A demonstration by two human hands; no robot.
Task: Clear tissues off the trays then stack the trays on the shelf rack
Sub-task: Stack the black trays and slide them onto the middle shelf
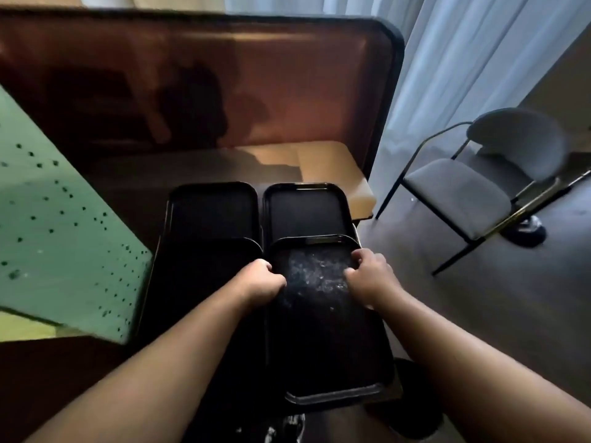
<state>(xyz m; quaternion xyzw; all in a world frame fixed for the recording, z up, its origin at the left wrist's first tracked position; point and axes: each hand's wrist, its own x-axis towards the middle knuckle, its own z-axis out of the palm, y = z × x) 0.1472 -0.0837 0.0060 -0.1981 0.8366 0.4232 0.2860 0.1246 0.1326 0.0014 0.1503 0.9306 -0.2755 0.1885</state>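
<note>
A black tray is gripped by its two long edges, the left hand curled shut over the left rim and the right hand closed over the right rim, thumb on top. A patch of pale smears is seen on the tray's surface between the fingers of the two hands. The tray's far end overlaps a second black tray lying just beyond the fingertips, while its near end reaches back between the forearms. Beside the left knuckles, further dark trays are laid in a parallel column, touching or nearly touching the held tray; how many are stacked there cannot be told in the dim light. No tissues can be made out on any tray. Beyond the trays, a tan tabletop is backed by a tall brown panel. A green perforated surface is seen to the left, and a grey padded chair before pale curtains to the right.
</note>
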